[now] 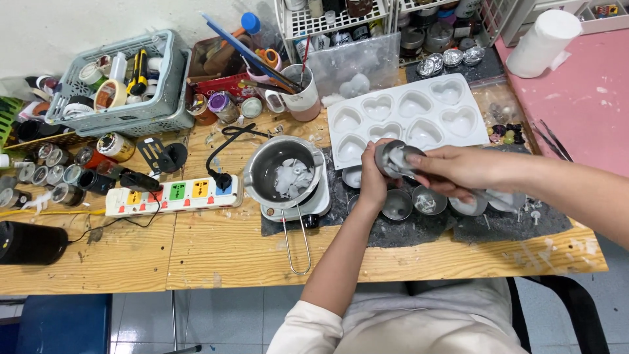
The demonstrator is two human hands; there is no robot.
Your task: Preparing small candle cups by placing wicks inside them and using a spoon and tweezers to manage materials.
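My left hand point(372, 185) holds a small round metal tin point(391, 156) tilted on its side over the dark mat. My right hand point(458, 172) grips a thin metal tool point(493, 197) and reaches its tip into the tin. Several similar small tins point(398, 205), some with white wax in them, sit in a row on the mat just below my hands. A white silicone mould with heart cavities point(413, 115) lies right behind them. To the left a metal melting pot point(285, 172) with white wax chunks stands on a small hot plate.
A white power strip point(171, 195) with coloured switches lies left of the pot, with a black plug point(221, 179) beside it. Baskets of tape rolls point(121, 82), small jars, a mug of tools point(300, 92), a wire rack and a paper roll point(542, 40) crowd the back.
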